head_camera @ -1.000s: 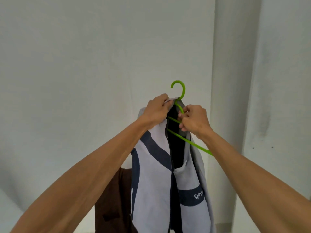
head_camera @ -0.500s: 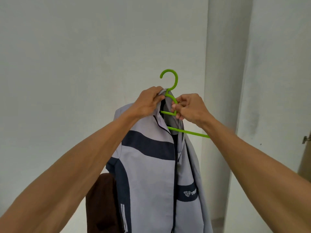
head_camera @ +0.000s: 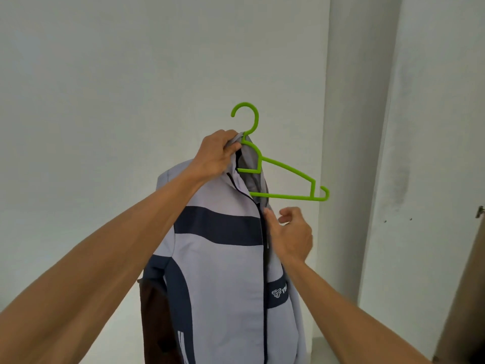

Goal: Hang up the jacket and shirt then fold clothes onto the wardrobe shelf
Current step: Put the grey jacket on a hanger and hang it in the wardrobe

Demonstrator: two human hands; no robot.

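A light grey jacket (head_camera: 223,271) with navy bands hangs in the air in front of me. A green plastic hanger (head_camera: 275,177) sits in its collar, with the left arm inside the jacket's shoulder and the right arm sticking out bare. My left hand (head_camera: 217,153) grips the collar together with the hanger's neck and holds everything up. My right hand (head_camera: 290,232) is lower, fingers apart, touching the jacket's front edge by the zip. A brown garment (head_camera: 154,324) hangs behind the jacket at the lower left.
A white wall fills the background, with a pillar corner (head_camera: 354,153) on the right. A brown wooden door edge (head_camera: 467,298) with a small metal fitting (head_camera: 480,211) shows at the far right.
My right hand let go of the hanger and dropped to the jacket's front edge. The hanger's right arm now shows bare. The jacket's left shoulder has spread over the hanger.
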